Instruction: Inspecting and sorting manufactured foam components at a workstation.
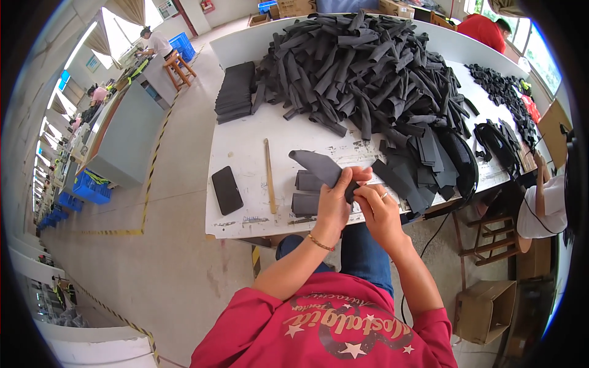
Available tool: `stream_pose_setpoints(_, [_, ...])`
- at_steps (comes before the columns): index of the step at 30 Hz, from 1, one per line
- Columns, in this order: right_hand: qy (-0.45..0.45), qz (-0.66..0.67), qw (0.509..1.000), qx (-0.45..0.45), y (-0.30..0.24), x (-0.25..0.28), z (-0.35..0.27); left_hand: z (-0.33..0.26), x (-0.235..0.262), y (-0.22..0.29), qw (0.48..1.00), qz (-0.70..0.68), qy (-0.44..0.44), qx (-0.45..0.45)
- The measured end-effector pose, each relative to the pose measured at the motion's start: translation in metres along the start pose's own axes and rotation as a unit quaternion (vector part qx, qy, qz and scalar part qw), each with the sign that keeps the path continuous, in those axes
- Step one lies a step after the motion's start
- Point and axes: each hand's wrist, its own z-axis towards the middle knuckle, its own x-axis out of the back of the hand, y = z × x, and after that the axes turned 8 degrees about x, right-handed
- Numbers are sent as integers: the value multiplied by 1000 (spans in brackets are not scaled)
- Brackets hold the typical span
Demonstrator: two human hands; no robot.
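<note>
Right now both hands meet above the near edge of the white table [245,147]. The left hand [334,205] clenches one dark grey fabric strip [319,165], and the right hand [375,205] pinches the lower end of the same strip between thumb and fingertips. The strip sticks up and to the left, over two folded pieces [307,193]. If the pinch is loose, I think the end can slip out and the strip unroll. The big pile of strips [362,67] leans close to the working spot, so some pieces may slide into it. A thin wooden stick [269,175] and a black phone [227,190] lie at the left. On the floor at the right stands an open brown cardboard box [485,310]; blue crates [89,187] sit under a grey bench, and yellow-black tape [147,202] marks the floor.
</note>
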Motion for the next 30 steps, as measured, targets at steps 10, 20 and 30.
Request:
stream_pose_setpoints(10, [-79, -28, 996, -36, 0, 5, -5, 10, 6, 19, 996, -84, 35, -4])
stream_pose_setpoints(20, [-1, -22, 999, 36, 11, -2, -10, 3, 5, 9, 989, -145, 40, 0])
stream_pose_setpoints(30, [4, 55, 998, -25, 13, -13, -10, -1, 18, -21, 962, -265, 36, 53])
